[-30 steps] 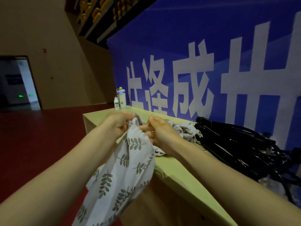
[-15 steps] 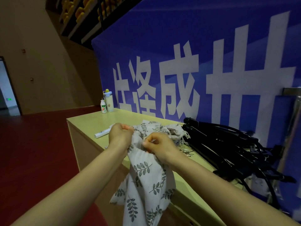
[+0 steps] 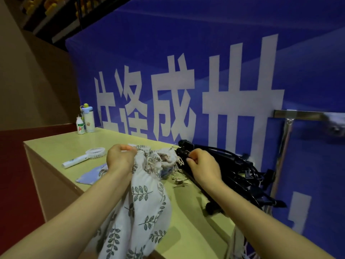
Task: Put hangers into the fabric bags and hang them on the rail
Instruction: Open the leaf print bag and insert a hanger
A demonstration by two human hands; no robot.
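Pale yellow-green table [image 3: 74,144] fills the lower middle of our view, set against a large blue banner [image 3: 205,43] with big white characters. Our left hand [image 3: 119,157] is raised above the table, its fingers curled tight and pinching the gathered top edge of a white bag [image 3: 145,212] printed with grey-green leaves. The bag hangs from that hand, trails over the table's near edge and drops out of sight at the bottom of the view. Our right hand [image 3: 202,165] is apart from the bag, off to the right, at the near end of a tangled pile of black hangers [image 3: 233,165] lying on the table along the banner. Its fingers are curled with the thumb close to the forefinger; we cannot tell whether they pinch a hanger or only touch it. Between our hands, a heap of fringed cloth [image 3: 164,157] lies crumpled on the table, just beside the hangers. Small metal clips [image 3: 179,181] lie near our right wrist. To the left of our left arm are a flat blue pouch [image 3: 93,174] and a white handheld fan [image 3: 87,156]. Two bottles [image 3: 89,120] stand upright at the table's far corner. A shiny metal rail [image 3: 298,114] runs along the banner at the far right, above the hangers, on an upright post. Dark red floor [image 3: 11,165] lies to the left of the table.
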